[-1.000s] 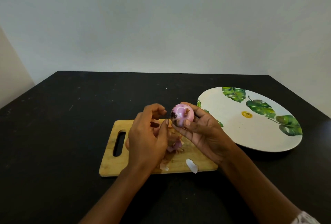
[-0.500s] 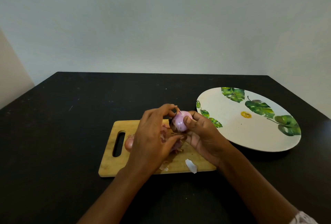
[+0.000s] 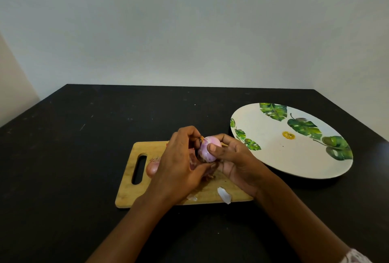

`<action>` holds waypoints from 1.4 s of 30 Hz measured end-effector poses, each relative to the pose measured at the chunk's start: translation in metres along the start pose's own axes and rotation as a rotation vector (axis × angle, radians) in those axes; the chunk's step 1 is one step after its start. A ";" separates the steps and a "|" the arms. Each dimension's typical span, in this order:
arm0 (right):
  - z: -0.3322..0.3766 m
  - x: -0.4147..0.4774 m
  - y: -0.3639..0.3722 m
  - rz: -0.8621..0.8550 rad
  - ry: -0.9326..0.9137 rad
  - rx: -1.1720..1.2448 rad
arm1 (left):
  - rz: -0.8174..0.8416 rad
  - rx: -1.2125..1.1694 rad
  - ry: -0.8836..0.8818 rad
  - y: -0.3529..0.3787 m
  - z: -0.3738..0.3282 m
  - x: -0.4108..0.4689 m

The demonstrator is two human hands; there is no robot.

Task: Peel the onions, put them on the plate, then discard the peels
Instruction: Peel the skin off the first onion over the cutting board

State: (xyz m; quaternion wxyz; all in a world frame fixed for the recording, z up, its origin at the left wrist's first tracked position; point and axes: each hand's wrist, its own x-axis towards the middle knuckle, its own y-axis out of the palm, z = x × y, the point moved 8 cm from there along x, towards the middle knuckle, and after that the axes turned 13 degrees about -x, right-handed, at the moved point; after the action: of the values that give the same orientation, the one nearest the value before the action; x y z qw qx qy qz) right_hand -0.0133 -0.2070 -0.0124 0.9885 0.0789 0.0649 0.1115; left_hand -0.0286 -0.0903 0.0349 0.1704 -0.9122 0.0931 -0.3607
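Peeling looks nearly done: right hand (image 3: 237, 164) fingers clamp the onion (image 3: 207, 151) over the cutting board (image 3: 128, 191), left hand (image 3: 179, 163) fingers pinch its tip skin. Yet the second onion (image 3: 152, 169) is unpeeled, the plate (image 3: 294, 157) unfilled, peels (image 3: 224, 195) undiscarded

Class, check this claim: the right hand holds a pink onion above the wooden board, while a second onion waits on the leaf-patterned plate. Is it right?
One error: the second onion lies on the board, beside its handle slot, not on the plate. The head view shows it. The rest holds.
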 end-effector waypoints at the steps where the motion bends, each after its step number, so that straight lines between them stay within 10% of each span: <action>1: 0.000 0.000 0.000 0.000 0.001 0.004 | -0.004 -0.002 -0.002 0.000 0.000 0.000; 19: 0.010 0.004 -0.008 0.028 -0.150 -0.035 | -0.231 -0.060 -0.042 -0.023 0.002 0.002; 42: 0.018 -0.002 -0.011 0.054 -0.170 -0.353 | -0.034 0.167 0.128 -0.022 -0.016 0.004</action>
State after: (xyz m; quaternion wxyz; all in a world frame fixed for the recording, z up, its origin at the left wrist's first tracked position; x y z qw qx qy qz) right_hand -0.0102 -0.2210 0.0035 0.9856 -0.0847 -0.0416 0.1403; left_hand -0.0360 -0.0755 0.0566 0.2335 -0.8713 0.0578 -0.4277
